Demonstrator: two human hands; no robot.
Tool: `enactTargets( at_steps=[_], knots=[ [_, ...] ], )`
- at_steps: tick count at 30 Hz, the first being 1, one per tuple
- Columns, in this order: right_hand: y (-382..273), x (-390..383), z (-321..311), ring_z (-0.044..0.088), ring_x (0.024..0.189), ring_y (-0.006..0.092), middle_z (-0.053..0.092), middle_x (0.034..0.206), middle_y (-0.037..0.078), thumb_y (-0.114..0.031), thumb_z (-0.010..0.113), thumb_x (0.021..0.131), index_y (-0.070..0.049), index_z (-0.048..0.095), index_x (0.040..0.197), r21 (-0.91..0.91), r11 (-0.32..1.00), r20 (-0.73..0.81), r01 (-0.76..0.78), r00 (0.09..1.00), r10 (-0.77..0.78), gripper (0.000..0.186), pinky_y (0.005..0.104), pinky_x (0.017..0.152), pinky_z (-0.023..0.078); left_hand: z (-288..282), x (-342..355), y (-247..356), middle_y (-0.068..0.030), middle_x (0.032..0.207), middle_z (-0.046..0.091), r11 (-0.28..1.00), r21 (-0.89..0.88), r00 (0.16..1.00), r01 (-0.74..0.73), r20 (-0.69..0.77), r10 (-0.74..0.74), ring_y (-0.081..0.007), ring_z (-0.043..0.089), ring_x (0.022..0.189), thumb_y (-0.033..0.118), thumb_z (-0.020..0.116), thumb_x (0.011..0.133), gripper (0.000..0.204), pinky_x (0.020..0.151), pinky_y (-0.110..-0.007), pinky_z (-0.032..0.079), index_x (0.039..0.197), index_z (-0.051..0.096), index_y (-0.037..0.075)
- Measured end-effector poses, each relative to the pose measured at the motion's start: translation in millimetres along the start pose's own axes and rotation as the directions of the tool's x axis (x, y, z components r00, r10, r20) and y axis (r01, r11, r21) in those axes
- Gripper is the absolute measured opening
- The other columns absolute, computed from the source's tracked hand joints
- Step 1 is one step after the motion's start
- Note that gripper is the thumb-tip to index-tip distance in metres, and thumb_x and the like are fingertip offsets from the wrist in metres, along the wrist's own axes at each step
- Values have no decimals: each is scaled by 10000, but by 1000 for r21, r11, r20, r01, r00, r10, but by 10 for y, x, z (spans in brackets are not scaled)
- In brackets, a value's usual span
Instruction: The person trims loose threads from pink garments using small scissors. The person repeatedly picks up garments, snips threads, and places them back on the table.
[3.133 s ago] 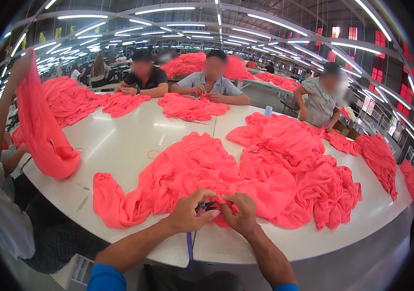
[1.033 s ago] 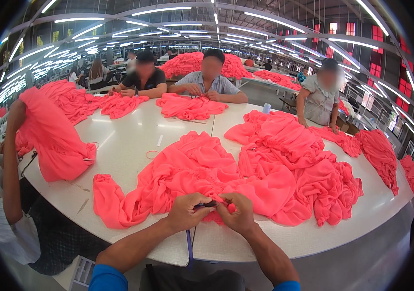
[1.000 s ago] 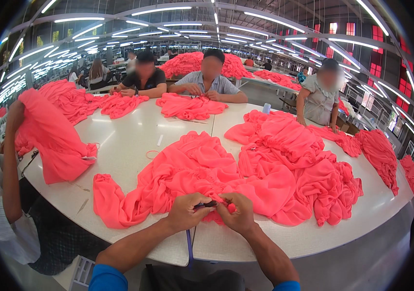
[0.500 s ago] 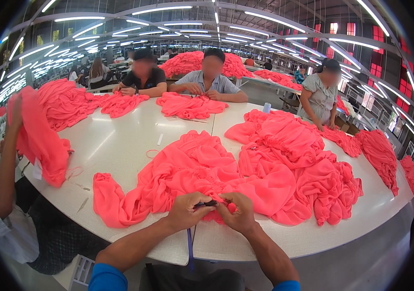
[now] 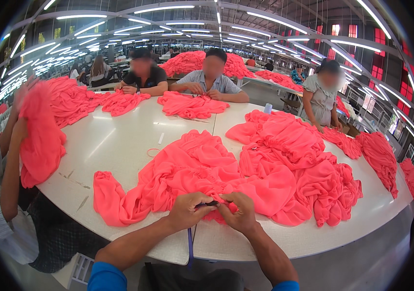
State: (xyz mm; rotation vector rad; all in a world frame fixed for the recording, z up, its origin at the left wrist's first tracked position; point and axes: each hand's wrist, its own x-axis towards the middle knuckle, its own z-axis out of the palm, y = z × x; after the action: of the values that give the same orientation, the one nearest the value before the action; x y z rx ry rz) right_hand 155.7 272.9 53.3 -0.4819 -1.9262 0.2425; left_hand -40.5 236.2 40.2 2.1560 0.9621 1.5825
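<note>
A coral-pink gathered garment (image 5: 187,162) of thin cloth lies heaped before me, its near edge between my hands. My left hand (image 5: 187,209) is closed around a small dark tool (image 5: 208,203) that looks like thread snips; its tip points at the cloth by my right fingers. My right hand (image 5: 239,211) pinches the garment's edge close to that tip, and its fingertips partly hide the spot. Below my left wrist a purple ribbon (image 5: 190,245) hangs over the table's front edge; its upper end is hidden.
More coral garments (image 5: 284,140) pile against mine on the right of the white table (image 5: 95,145). A thread cone (image 5: 268,108) stands behind them. Two people work across the table, a third person stands at the right, and one at the left holds up a coral garment (image 5: 44,140).
The person at the left has shifted the raised garment, and both of their hands now show near it. My hands stay almost where they were, still on the tool and the cloth.
</note>
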Motion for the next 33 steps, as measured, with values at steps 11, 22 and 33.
enactTargets(
  at_steps=[11,22,33],
  knots=[
    [-10,14,3,633,658,264,650,745,107,8,742,741,-25,680,969,15,1000,-14,9,1000,-8,238,356,600,487,-5,-19,-22,-102,930,712,996,-90,1000,5,7,-4,-134,686,807,39,777,837,254,696,-264,541,1053,646,12],
    [112,-77,-7,651,920,209,647,1037,176,113,522,835,35,592,1174,131,977,-12,-166,985,169,355,298,781,504,-107,45,20,-48,820,642,987,-58,975,153,-156,-160,-78,546,675,76,696,907,174,608,-239,460,1063,641,20],
    [236,-47,-141,506,826,44,583,1026,9,32,427,870,27,574,1262,491,664,351,-563,826,441,419,201,741,423,-164,136,-126,-31,942,646,989,-61,964,132,-225,-142,-52,527,736,40,613,938,237,659,-227,455,1176,621,39]
  ],
)
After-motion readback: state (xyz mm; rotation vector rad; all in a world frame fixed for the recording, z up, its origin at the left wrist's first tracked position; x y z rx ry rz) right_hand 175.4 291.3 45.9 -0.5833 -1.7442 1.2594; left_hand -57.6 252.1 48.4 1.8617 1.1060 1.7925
